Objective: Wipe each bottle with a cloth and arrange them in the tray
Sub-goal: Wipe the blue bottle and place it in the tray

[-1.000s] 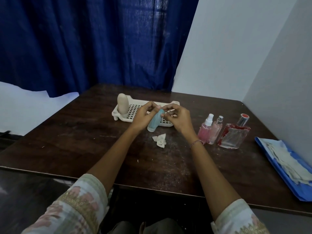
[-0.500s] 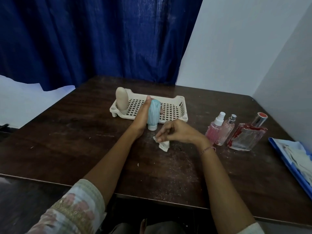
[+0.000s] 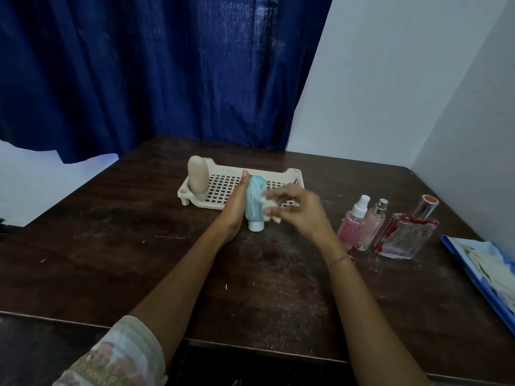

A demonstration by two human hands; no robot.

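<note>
On the table (image 3: 139, 263) before the tray (image 3: 292, 174), the blue bottle (image 3: 254, 203) stood cap-down against the left hand (image 3: 235, 207), whose fingers were hidden, while the right hand (image 3: 299, 210) pinched the cloth (image 3: 269, 210) to it; a hard wipe might have toppled it.

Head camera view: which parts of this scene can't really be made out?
All in the head view:
- Right hand and cloth: motion-blurred, so how the fingers pinch it is unclear.
- Left hand: its fingers are hidden behind the blue bottle.
- Beige bottle: base hidden by the tray wall.
- Blue folder: cut off by the right edge; its white contents are unreadable.
</note>
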